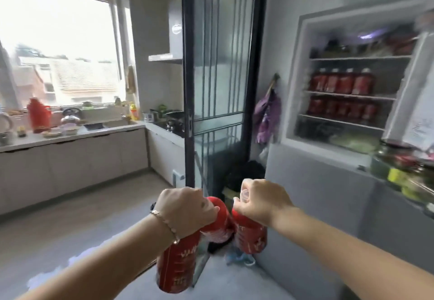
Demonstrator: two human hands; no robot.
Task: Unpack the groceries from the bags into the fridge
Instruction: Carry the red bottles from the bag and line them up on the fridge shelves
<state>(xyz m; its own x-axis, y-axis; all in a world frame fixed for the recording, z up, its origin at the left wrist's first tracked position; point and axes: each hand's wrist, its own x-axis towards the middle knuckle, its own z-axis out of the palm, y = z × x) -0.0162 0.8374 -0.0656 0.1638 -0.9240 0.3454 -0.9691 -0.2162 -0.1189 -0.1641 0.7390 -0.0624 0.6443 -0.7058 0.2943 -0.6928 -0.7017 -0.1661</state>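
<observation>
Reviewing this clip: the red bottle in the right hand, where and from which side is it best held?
Probably by the narrow neck under the cap, from above, as the right hand does. The red bottle hangs cap-up; its neck is slim enough for curled fingers to close round, while the labelled body below is much wider.

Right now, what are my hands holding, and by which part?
Red bottles, both by the top end. The left hand grips the left bottle near its neck; the right hand grips the right bottle at its neck.
</observation>
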